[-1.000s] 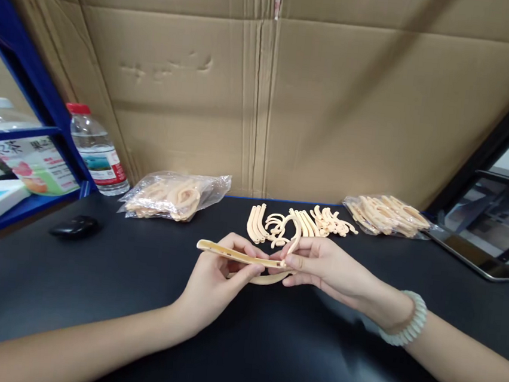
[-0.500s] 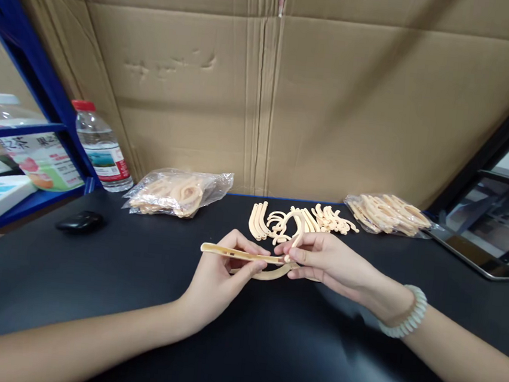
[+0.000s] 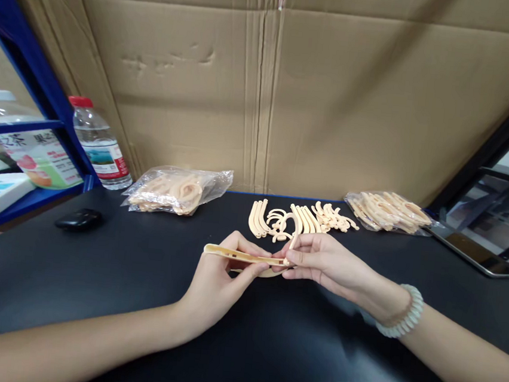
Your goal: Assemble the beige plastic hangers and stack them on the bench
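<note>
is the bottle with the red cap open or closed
Closed: the red cap sits on the neck of the upright bottle.

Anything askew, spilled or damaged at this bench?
Minor: the cardboard behind the table has small dents left of its centre seam, breaking the flat surface. No spill visible; loose curved pieces lie bunched together, none plainly broken.
</note>
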Motion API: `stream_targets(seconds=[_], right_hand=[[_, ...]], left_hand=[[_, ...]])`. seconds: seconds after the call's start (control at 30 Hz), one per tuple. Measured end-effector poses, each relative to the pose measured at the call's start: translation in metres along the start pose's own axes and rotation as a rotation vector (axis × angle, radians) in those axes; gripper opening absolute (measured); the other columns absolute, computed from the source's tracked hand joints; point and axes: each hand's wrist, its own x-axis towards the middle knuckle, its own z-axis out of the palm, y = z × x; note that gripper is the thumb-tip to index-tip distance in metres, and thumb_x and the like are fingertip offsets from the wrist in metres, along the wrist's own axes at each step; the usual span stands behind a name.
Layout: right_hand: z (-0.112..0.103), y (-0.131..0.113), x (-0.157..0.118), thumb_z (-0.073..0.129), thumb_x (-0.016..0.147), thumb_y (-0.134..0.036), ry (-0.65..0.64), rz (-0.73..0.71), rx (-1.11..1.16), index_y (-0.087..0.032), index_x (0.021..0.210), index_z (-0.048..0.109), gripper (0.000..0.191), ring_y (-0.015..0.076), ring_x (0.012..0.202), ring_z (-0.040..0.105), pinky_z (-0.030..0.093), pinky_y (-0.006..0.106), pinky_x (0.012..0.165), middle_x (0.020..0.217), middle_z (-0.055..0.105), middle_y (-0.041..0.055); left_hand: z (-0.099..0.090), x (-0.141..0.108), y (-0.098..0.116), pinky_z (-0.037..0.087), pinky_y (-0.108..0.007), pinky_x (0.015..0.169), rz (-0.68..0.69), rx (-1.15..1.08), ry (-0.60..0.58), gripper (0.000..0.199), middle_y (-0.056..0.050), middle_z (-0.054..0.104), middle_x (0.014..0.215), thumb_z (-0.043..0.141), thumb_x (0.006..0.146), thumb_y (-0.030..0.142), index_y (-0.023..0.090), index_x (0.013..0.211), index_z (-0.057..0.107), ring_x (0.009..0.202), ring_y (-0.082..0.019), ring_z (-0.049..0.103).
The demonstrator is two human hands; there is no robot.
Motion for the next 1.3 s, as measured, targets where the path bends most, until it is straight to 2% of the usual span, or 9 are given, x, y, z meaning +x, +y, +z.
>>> stream_targets(seconds=[0.47,0.57,0.67,0.77,0.83,0.97,1.07,1.17,1.3], right_hand=[[0.012,0.013,0.004,0.086,0.063,-0.034,0.132,-0.216,-0.046,-0.014,0.069,0.062,0.032,0.0113,0.062,0.061,0.053,0.028,0.066,0.071,0.063,0.0007],[0.017,0.013,0.001,0.084,0.066,-0.032,0.136,-0.224,-0.022,-0.014,0.07,0.062,0.029,0.0142,0.069,0.064,0.053,0.03,0.071,0.075,0.065,0.0021],[0.019,0.012,0.0,0.08,0.071,-0.032,0.118,-0.247,-0.064,-0.015,0.075,0.065,0.023,0.0172,0.08,0.064,0.052,0.032,0.078,0.081,0.067,0.0038],[0.02,0.012,0.0,0.077,0.075,-0.033,0.124,-0.289,-0.222,-0.014,0.074,0.069,0.021,0.0128,0.069,0.058,0.047,0.025,0.062,0.076,0.065,0.0036],[0.019,0.013,0.0,0.076,0.076,-0.035,0.123,-0.303,-0.256,-0.013,0.074,0.069,0.023,0.0107,0.062,0.054,0.043,0.023,0.054,0.074,0.065,0.0036],[0.015,0.01,0.001,0.076,0.077,-0.034,0.049,-0.282,-0.243,-0.013,0.082,0.07,0.023,0.0109,0.061,0.057,0.048,0.024,0.058,0.074,0.066,0.0044],[0.0,-0.001,0.005,0.075,0.077,-0.034,0.027,-0.259,-0.263,-0.015,0.104,0.067,0.034,0.013,0.064,0.062,0.051,0.027,0.061,0.076,0.067,0.0038],[-0.025,-0.01,0.013,0.068,0.083,-0.032,0.132,-0.359,-0.507,-0.016,0.117,0.063,0.039,0.0176,0.073,0.064,0.053,0.033,0.067,0.082,0.068,0.0056],[-0.056,-0.01,0.027,0.06,0.085,-0.017,0.242,-0.644,-1.274,-0.017,0.1,0.071,0.018,0.025,0.092,0.059,0.048,0.044,0.085,0.097,0.066,0.01]], left_hand=[[0.004,-0.003,0.007,0.06,-0.026,0.067,0.002,0.001,0.013,0.009,-0.001,0.067,0.084,0.069,0.084,0.028,0.02,0.081,0.064,0.079,-0.017,0.069],[0.007,0.0,0.009,0.06,-0.027,0.07,-0.041,-0.074,0.031,0.009,-0.001,0.064,0.084,0.067,0.084,0.027,0.02,0.084,0.062,0.078,-0.017,0.068],[0.008,0.003,0.012,0.059,-0.025,0.062,-0.122,-0.182,0.078,0.017,0.002,0.06,0.076,0.067,0.082,0.027,0.02,0.086,0.053,0.066,-0.014,0.065],[0.011,0.005,0.016,0.056,-0.023,0.056,-0.207,-0.254,0.073,0.024,0.005,0.057,0.071,0.067,0.081,0.029,0.02,0.091,0.047,0.059,-0.011,0.062],[0.012,0.005,0.018,0.057,-0.023,0.058,-0.265,-0.299,0.031,0.029,0.004,0.06,0.075,0.07,0.08,0.03,0.019,0.095,0.047,0.067,-0.013,0.065],[0.011,0.004,0.017,0.056,-0.022,0.065,-0.346,-0.367,-0.067,0.029,-0.001,0.066,0.076,0.076,0.076,0.027,0.016,0.089,0.051,0.076,-0.015,0.068],[0.009,0.005,0.014,0.055,-0.019,0.065,-0.375,-0.404,-0.009,0.027,0.0,0.067,0.072,0.078,0.074,0.023,0.014,0.084,0.055,0.068,-0.011,0.067],[0.007,0.006,0.013,0.055,-0.017,0.063,-0.409,-0.436,0.02,0.027,0.001,0.068,0.072,0.081,0.071,0.021,0.013,0.083,0.058,0.064,-0.009,0.065],[0.008,0.006,0.012,0.055,-0.017,0.065,-0.444,-0.456,0.014,0.03,-0.002,0.069,0.071,0.083,0.07,0.022,0.01,0.091,0.066,0.068,-0.011,0.066]])
